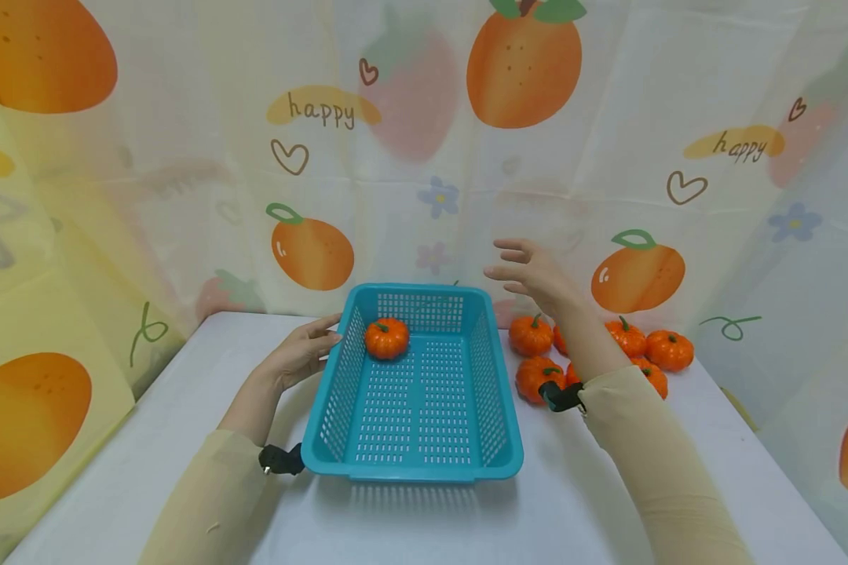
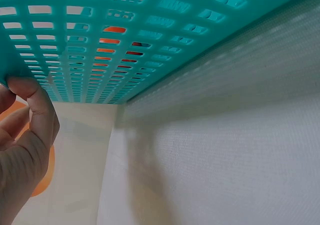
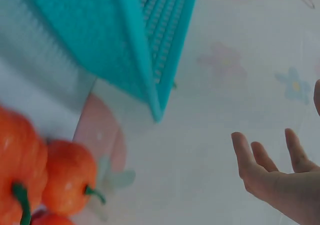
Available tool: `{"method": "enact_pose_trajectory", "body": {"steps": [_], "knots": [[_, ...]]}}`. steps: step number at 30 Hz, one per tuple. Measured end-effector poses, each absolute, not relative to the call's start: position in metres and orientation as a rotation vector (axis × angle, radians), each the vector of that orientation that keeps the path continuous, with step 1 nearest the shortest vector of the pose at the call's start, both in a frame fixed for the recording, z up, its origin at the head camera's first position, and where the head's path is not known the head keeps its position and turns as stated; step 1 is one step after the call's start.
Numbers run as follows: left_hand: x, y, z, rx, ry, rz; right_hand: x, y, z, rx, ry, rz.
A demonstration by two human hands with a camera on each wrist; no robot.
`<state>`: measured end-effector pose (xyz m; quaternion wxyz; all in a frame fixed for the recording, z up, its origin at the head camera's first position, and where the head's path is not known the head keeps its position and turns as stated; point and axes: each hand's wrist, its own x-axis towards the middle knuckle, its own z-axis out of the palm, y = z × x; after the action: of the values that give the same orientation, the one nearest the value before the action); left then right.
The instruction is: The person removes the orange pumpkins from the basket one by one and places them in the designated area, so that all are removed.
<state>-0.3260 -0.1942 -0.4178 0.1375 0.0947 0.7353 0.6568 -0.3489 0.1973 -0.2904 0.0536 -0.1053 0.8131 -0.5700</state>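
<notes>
A turquoise plastic basket (image 1: 413, 475) with slotted walls stands in the middle of the table, one small orange pumpkin (image 1: 387, 339) inside near its back left corner. At the left rim, my left hand (image 1: 300, 353) holds the basket from outside, its bent fingers right at the edge in the left wrist view. My right hand (image 1: 533, 275) is raised past the back right corner of the basket, fingers spread and apart from everything. Below it, several small pumpkins (image 1: 531, 336) with green stems lie to the right of the basket, partly hidden by the right forearm.
A white table (image 1: 410, 534) carries everything. Behind it hangs a pale curtain (image 1: 424, 196) printed with oranges, hearts and the word "happy", close to the table's back edge. Black straps (image 1: 562, 396) sit at both wrists.
</notes>
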Motion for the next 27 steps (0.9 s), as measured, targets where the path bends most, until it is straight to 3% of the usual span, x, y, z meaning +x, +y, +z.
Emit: {"method": "enact_pose_trajectory", "body": {"steps": [16, 27], "knots": [[-0.327, -0.194, -0.420, 0.258, 2.141, 1.894, -0.364, 0.106, -0.307, -0.377, 2.368, -1.724], [-0.326, -0.194, -0.419, 0.235, 2.127, 1.903, -0.373, 0.060, -0.340, -0.241, 2.259, -1.773]]}}
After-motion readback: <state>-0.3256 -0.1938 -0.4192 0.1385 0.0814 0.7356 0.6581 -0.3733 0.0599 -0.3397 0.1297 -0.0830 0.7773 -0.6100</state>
